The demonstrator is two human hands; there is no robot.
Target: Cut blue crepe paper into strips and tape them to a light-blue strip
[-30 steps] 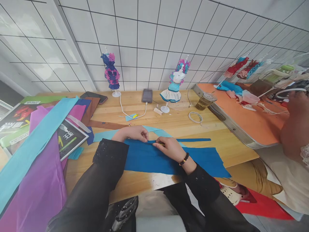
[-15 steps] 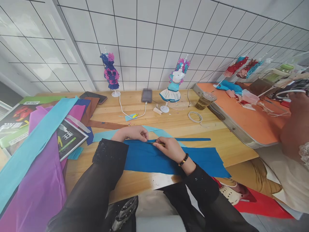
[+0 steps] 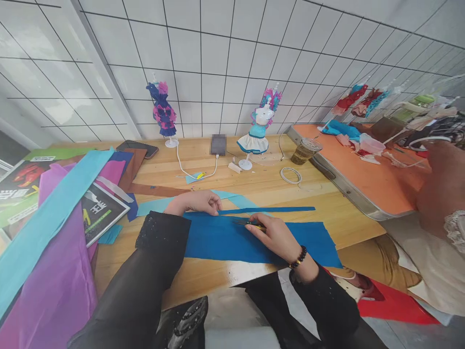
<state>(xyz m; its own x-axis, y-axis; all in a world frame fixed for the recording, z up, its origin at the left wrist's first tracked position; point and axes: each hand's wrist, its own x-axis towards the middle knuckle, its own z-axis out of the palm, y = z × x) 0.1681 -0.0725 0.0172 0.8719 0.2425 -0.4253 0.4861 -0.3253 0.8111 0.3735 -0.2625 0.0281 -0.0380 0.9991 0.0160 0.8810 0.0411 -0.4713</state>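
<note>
On the wooden table lies a wide blue sheet (image 3: 225, 242) of thin, cloth-like material, its long sides running left to right. Along its far side stretches a narrow blue strip (image 3: 276, 210), separated from the sheet on the right. My left hand (image 3: 201, 201) is closed in a pinch on the strip near the sheet's far left edge. Small scissors (image 3: 254, 224) with yellow-and-black handles are gripped in my right hand (image 3: 278, 235), their blades pointing left above the sheet. Fingers partly hide the handles. Behind the hands, a light-blue strip (image 3: 236, 199) lies flat.
Coloured sheets (image 3: 69, 232) and a magazine (image 3: 105, 211) cover the left side. Two small dressed mannequins, a blue-and-pink one (image 3: 164, 114) and a white-skirted one (image 3: 253, 140), stand behind. A tape roll (image 3: 290, 175) and cup (image 3: 306, 150) sit right; another person's arm (image 3: 436, 182) is beyond.
My right hand has drawn back to the right and toward me with the scissors, away from my left hand. The left hand keeps its pinch on the strip.
</note>
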